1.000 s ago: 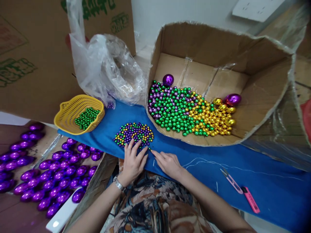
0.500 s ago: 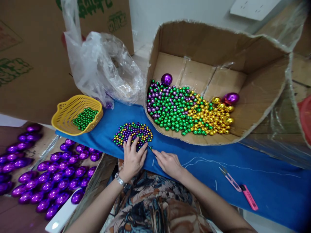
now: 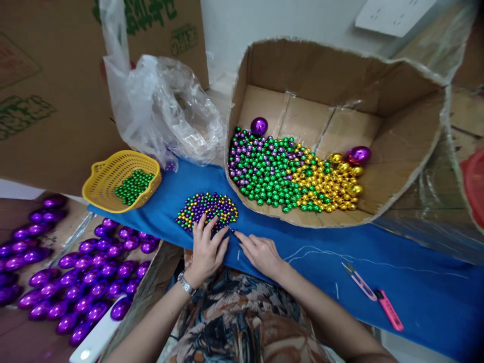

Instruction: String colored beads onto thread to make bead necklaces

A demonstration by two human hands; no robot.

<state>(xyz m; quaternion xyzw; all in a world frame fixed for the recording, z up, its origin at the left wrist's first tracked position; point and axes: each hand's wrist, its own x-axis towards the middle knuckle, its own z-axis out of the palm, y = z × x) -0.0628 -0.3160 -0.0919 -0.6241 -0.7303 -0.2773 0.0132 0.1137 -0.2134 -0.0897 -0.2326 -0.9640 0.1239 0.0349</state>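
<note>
On the blue cloth lies a pile of small purple, green and gold beads [image 3: 206, 205]. My left hand [image 3: 207, 248] rests over the pile's near edge, fingers spread among the beads. Just right of it, my right hand [image 3: 262, 254] is closed in a pinch on a thin needle [image 3: 231, 229], whose tip points at the pile beside my left fingers. A bead or so sits by the right fingertips, too small to make out well. White thread [image 3: 321, 248] trails from behind my right hand across the cloth to the right.
A cut-down cardboard box [image 3: 302, 219] holds larger beads behind the pile. To the left stand a yellow basket [image 3: 96, 189] of green beads and many purple egg-shaped ornaments [image 3: 91, 276]. Thread snips [image 3: 359, 282] and a pink box cutter [image 3: 389, 310] lie right. A plastic bag [image 3: 162, 101] hangs behind.
My right fingers have shifted slightly left toward the pile, and the beads at their tips look different. My left hand stays nearly in place over the beads.
</note>
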